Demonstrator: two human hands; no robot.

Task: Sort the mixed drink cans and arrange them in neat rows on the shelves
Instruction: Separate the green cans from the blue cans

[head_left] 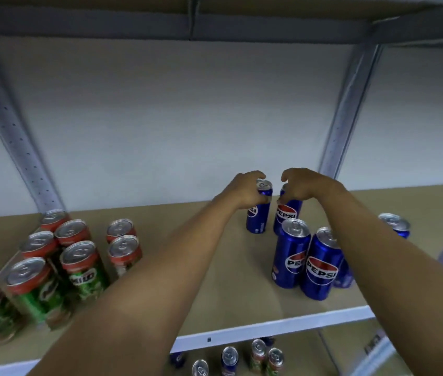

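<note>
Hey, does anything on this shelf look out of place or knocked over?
Nothing is tipped or spilled. One blue Pepsi can stands alone at the far right, apart from the Pepsi cluster. The Milo cans on the left sit in loose, uneven rows.

Six blue Pepsi cans (291, 253) stood upright on the brown shelf (231, 270) toward 3 o'clock: two at the back, three bunched nearer the front edge, one apart at far right. Green-and-red Milo cans (79, 267) stood upright in rough rows toward 9 o'clock, well apart from them
</note>
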